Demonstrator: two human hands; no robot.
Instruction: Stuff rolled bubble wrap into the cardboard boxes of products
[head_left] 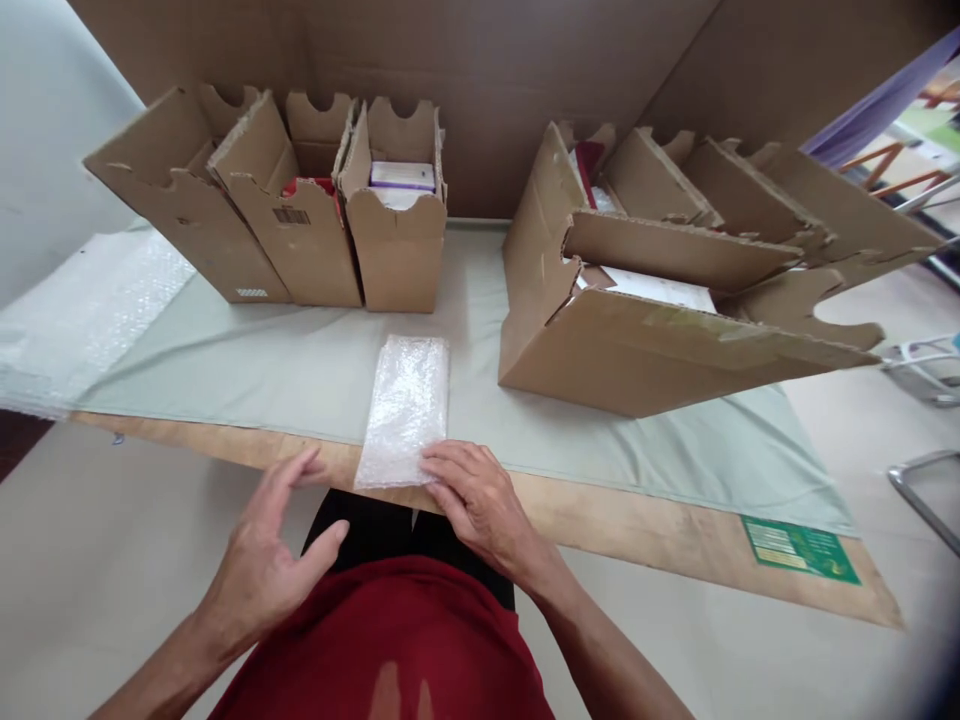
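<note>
A flat bubble wrap bag [409,405] lies on the table in front of me, its near end reaching over the bare wooden edge. At its lower right corner is my right hand [480,500], with fingers over the plastic and thumb close beneath, pinching the corner. My left hand [270,545] is raised off to the left of the bag, in front of the table edge. Its thumb and fingers are spread apart, and nothing is in it.
Three cardboard file boxes [394,255] stand at the back left, with items inside. Several more cardboard boxes [570,350] are grouped on the right. A bubble wrap sheet [90,310] hangs over the left end. A green cloth [285,365] covers the table; a large cardboard panel [480,100] rises behind.
</note>
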